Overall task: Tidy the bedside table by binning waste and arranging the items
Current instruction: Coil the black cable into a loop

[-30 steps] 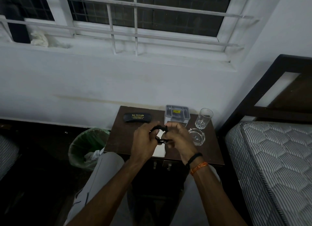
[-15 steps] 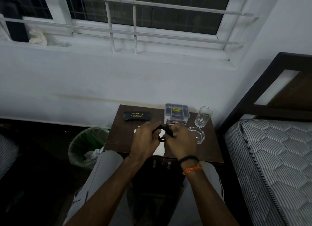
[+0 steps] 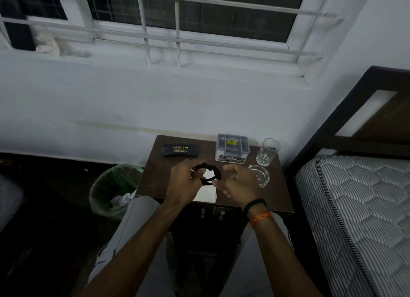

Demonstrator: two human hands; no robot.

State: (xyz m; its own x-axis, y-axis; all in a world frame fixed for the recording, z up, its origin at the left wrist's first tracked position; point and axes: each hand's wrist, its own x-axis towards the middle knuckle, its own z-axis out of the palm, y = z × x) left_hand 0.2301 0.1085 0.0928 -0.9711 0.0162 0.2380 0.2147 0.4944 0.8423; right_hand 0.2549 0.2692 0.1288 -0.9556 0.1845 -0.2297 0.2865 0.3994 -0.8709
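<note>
Over the dark brown bedside table, my left hand grips a coiled black cable wound into a loop. My right hand hovers just right of the loop with its fingers apart, holding nothing. A white paper lies on the table under both hands. At the back of the table sit a black spectacle case, a grey organiser box and a drinking glass. A clear glass ashtray rests in front of the glass.
A green-lined waste bin with crumpled paper inside stands on the floor left of the table. A bed with a striped mattress and dark headboard is on the right. The white wall and barred window are behind. My knees are below the table's front edge.
My right hand has let go of the black cable and opened, moving slightly right. My left hand keeps the coiled loop.
</note>
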